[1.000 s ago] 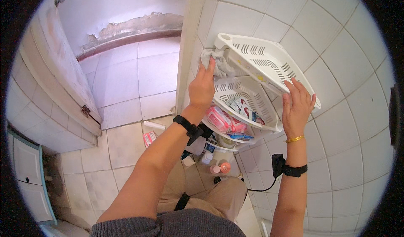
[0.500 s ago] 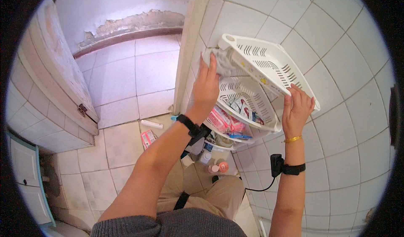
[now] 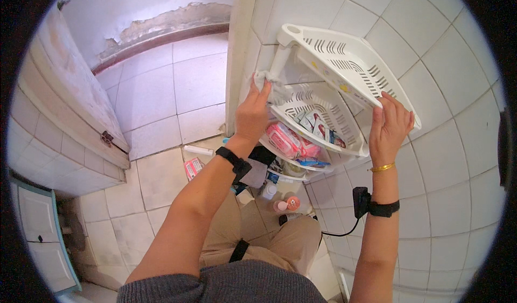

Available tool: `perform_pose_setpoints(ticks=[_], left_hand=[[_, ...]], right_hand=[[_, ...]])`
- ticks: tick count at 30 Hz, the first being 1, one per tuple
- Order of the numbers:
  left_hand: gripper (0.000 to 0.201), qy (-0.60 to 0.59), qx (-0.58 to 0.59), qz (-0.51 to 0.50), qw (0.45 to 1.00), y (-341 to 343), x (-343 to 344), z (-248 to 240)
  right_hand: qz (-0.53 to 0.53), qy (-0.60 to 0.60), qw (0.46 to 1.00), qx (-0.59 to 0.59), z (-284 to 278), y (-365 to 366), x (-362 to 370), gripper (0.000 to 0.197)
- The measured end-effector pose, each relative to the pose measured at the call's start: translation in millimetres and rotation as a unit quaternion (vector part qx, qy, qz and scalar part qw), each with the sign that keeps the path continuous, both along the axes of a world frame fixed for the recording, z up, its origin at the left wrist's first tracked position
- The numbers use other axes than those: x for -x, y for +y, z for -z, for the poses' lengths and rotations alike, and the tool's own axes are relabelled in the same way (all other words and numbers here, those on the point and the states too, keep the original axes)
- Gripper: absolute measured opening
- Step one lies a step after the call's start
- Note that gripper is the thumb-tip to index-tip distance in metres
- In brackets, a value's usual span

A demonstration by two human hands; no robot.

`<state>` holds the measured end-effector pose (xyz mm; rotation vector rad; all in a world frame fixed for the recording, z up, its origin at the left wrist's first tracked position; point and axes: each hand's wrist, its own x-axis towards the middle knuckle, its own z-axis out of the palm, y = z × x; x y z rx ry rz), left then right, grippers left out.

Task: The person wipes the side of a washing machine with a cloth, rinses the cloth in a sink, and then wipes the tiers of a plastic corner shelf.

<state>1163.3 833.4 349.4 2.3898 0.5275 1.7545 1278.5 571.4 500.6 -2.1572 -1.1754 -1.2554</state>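
Observation:
A white plastic corner rack point(image 3: 328, 77) with slotted tiers stands against the tiled wall. My left hand point(image 3: 252, 114) is closed on a pale grey cloth point(image 3: 274, 87), pressed around the rack's left post point(image 3: 280, 60) below the top tier. My right hand point(image 3: 389, 131) grips the front rim of the top tier near its right end, thumb in front and fingers over the edge. In the tier beneath lie several small packets point(image 3: 318, 126). Lower still are pink packages point(image 3: 288, 141) and a blue packet point(image 3: 314, 162).
Bottles with pink and orange caps point(image 3: 292, 202) and a white bottle point(image 3: 269, 190) stand on the floor by my knees. A white tube point(image 3: 198, 150) and a pink box point(image 3: 192, 168) lie left of the rack. A door frame point(image 3: 242, 61) rises beside it.
My left hand has slid the cloth down the post, baring the post's upper part. My right hand still holds the top tier's rim. The rack sits slightly higher in view.

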Motion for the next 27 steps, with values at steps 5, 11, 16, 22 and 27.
perform_pose_setpoints(ticks=[5, 11, 16, 22, 27], left_hand=[[0.053, 0.057, 0.085, 0.052, 0.993, -12.9, 14.7, 14.7], [0.058, 0.220, 0.073, 0.132, 0.964, -53.0, 31.6, 11.3], [0.044, 0.169, -0.032, 0.145, 0.974, -64.2, 21.4, -13.0], [0.031, 0.152, -0.173, 0.131, 0.964, -30.6, -13.8, -50.2], [0.019, 0.448, -0.151, 0.108, 0.875, -20.2, -30.4, -45.6]], right_hand=[[-0.013, 0.011, 1.000, -0.010, 0.3, -1.6, 1.6, 0.020], [-0.005, 0.008, 1.000, -0.015, -1.2, -2.6, 6.0, 0.020], [-0.001, 0.014, 1.000, 0.001, -1.6, -2.3, 4.4, 0.019], [-0.007, -0.003, 1.000, -0.024, -3.7, -6.0, 4.0, 0.018], [-0.005, -0.002, 0.999, -0.040, -0.5, -4.1, 5.1, 0.017]])
